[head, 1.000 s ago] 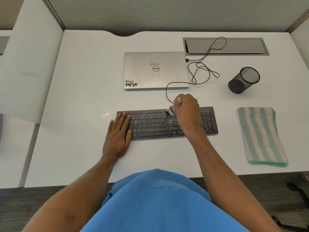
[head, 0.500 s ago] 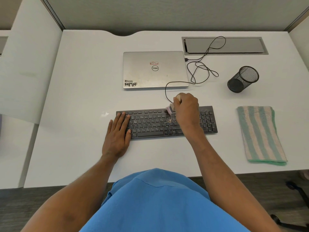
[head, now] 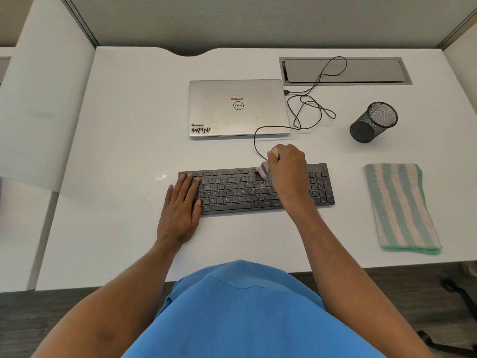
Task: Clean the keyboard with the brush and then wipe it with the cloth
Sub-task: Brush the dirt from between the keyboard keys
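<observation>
The keyboard (head: 232,192) lies on the desk (head: 116,151) with its long axis running left to right. The right hand (head: 287,164) is curled round a small brush (head: 263,170) at the keyboard's back edge, right of its middle, with the bristles touching the top key row. The left hand (head: 180,205) lies flat, fingers straight, on the keyboard's left end, steadying it, I judge. Pale crumbs (head: 263,186) speckle the keys just in front of the brush and on toward the right end, so the brushing looks unfinished. The next strokes should run along that axis. The cloth (head: 401,205) lies folded, well apart to the keyboard's right and nearer the right hand. Behind the keyboard are 3 things: a shut laptop (head: 238,107), a mesh cup (head: 371,122) and a looped cable (head: 309,109). The cable reaches the back edge just beside the brush and could snag.
</observation>
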